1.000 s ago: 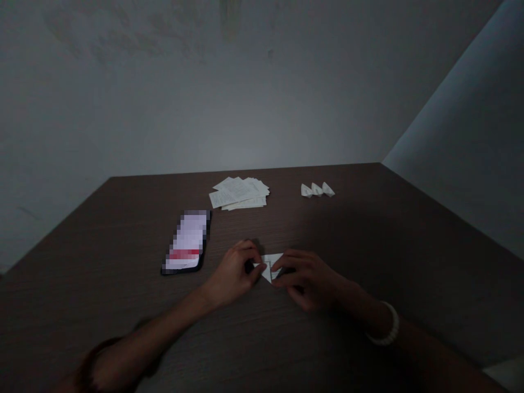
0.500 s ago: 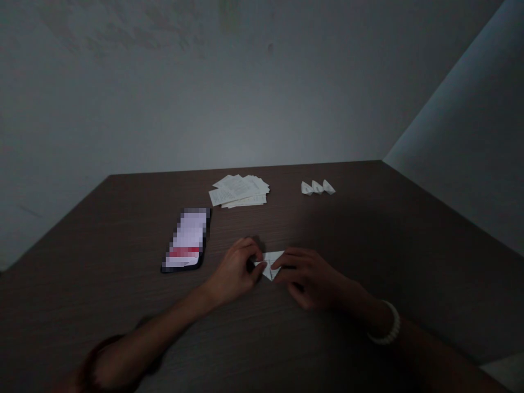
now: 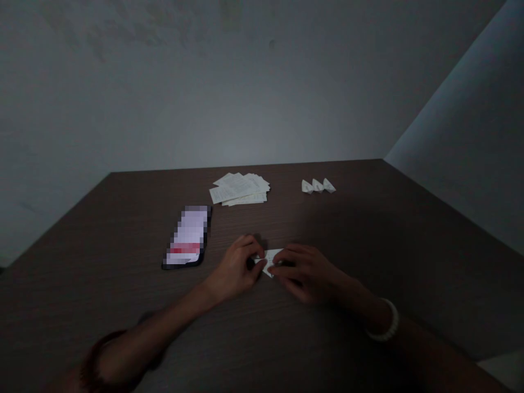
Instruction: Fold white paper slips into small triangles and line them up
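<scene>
A small folded piece of white paper [image 3: 268, 264] with a pointed lower end lies on the dark wooden table [image 3: 172, 327], between my hands. My left hand [image 3: 239, 267] pinches its left corner between thumb and fingers. From the right, my right hand [image 3: 309, 273] has its fingers closed over the paper's other side, covering that corner. Fine print shows faintly on the paper. Its folds are partly hidden by my fingertips.
Left of my hands lies a phone [image 3: 187, 238] with a blurred, lit screen. A fanned stack of printed paper sheets [image 3: 240, 190] sits farther back. Several small folded paper pieces [image 3: 317, 186] stand in a row at the back right, near the wall [image 3: 245, 98].
My right fingers have shifted slightly to the left over the folded paper. The left hand keeps its pinch. The rest of the table is unchanged.
</scene>
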Tool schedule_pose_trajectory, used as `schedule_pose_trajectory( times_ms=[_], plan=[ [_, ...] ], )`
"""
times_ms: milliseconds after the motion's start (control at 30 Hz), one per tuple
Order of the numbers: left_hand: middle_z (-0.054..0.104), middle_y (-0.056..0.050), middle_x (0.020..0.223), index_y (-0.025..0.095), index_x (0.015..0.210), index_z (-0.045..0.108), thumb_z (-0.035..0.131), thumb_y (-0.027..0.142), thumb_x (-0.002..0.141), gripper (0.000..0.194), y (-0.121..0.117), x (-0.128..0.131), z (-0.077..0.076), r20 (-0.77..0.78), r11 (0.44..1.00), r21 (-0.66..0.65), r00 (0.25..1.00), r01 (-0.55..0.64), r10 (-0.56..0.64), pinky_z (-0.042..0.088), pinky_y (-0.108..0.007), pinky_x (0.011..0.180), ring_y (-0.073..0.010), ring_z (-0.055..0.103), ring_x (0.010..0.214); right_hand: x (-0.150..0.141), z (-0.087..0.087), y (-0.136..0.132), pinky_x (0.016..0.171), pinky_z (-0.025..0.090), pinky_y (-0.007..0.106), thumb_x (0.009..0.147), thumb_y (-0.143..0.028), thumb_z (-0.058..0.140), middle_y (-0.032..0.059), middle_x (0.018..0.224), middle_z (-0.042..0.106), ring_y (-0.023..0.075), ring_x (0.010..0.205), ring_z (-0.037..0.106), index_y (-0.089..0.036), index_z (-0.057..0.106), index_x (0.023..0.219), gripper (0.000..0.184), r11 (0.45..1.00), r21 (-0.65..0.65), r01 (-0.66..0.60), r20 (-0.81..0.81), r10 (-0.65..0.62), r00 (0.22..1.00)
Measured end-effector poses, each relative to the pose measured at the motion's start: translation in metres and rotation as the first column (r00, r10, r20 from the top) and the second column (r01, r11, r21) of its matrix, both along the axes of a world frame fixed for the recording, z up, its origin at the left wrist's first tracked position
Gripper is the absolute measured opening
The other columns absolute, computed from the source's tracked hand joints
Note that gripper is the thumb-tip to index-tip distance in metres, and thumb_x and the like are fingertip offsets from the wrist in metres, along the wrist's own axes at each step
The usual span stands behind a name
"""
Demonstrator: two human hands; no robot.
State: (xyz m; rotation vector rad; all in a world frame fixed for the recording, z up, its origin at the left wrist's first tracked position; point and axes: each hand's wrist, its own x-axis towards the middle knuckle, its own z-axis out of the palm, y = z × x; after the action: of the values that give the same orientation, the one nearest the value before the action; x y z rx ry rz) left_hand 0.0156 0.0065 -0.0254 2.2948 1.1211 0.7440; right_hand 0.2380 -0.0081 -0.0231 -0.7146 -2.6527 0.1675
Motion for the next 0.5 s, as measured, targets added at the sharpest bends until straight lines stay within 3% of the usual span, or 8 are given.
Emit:
schedule_pose_trajectory(
  times_ms=[500],
  plan=[
    [0.057,-0.005,0.087,0.016,0.081,0.06,0.059,0.015,0.08,0.002,-0.0003,0.0005,-0.0012,-0.01,0.999,0.035,1.0,0.005,-0.004,0.044,-0.037,0.078,-0.021,0.053,0.087,0.0013,0.0043,-0.0015,0.085,0.047,0.038,0.083,-0.019,0.055,0.0075,0.114,0.058,0.0217,0.098,0.053,-0.023,0.06,0.116,0.033,0.999,0.024,-0.047,0.098,0.044,0.994]
  ],
)
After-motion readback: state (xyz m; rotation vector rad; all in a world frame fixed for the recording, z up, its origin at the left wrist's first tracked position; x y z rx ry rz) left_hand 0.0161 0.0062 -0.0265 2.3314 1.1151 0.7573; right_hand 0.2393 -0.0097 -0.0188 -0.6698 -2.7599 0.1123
